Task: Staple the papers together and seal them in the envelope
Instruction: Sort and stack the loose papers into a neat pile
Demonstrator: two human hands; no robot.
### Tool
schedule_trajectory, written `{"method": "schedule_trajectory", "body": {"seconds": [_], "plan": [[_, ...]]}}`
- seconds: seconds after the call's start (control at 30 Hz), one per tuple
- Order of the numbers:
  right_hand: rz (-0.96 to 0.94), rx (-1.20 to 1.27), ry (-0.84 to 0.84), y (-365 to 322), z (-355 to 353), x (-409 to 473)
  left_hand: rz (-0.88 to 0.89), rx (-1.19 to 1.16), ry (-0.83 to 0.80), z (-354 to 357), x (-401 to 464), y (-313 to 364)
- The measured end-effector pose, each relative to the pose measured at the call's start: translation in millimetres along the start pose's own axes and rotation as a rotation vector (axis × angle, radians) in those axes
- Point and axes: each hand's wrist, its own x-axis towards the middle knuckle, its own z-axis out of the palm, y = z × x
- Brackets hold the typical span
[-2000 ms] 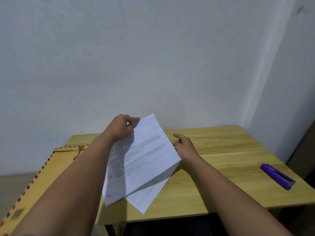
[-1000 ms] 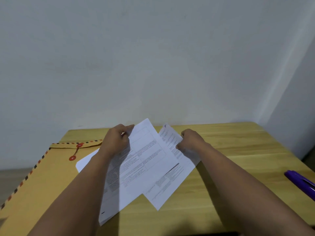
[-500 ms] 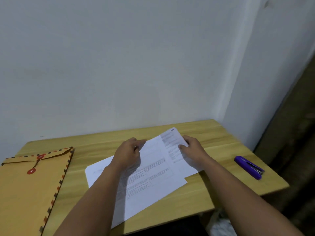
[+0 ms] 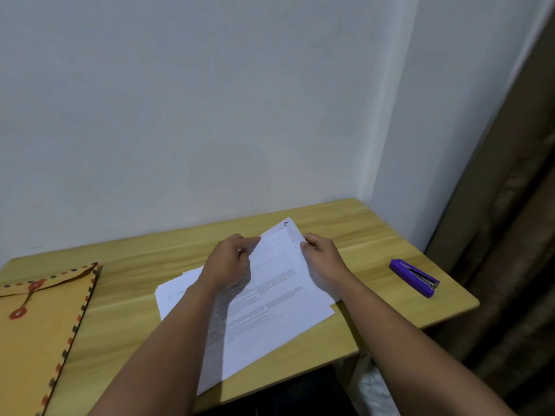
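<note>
Several white printed papers (image 4: 270,307) lie overlapped in the middle of the wooden table (image 4: 375,235). My left hand (image 4: 229,264) pinches the top sheet at its far left corner. At the far right edge of the sheets, my right hand (image 4: 321,259) grips the papers, one marked with a handwritten number at its corner. A brown envelope (image 4: 36,334) with a striped border and red string clasp lies flat at the left. A purple stapler (image 4: 414,277) rests at the table's right, apart from both hands.
A pale wall stands right behind the table, with a corner at the right. The table's right and front edges are close to the papers. Dark floor and a brownish surface lie beyond the right edge.
The spread sheets have been drawn together into a closer stack. Both hands have moved nearer each other at the far end of the papers. The camera view has shifted right.
</note>
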Motion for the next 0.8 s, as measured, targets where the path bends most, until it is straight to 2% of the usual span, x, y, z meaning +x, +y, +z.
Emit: {"method": "schedule_trajectory", "body": {"seconds": [0.23, 0.8], "plan": [[0.017, 0.082, -0.037, -10, 7, 2, -0.002, -0.089, 0.057, -4, 8, 4], [-0.003, 0.191, -0.130, -6, 15, -2, 0.026, -0.045, 0.070, -11, 14, 8]]}}
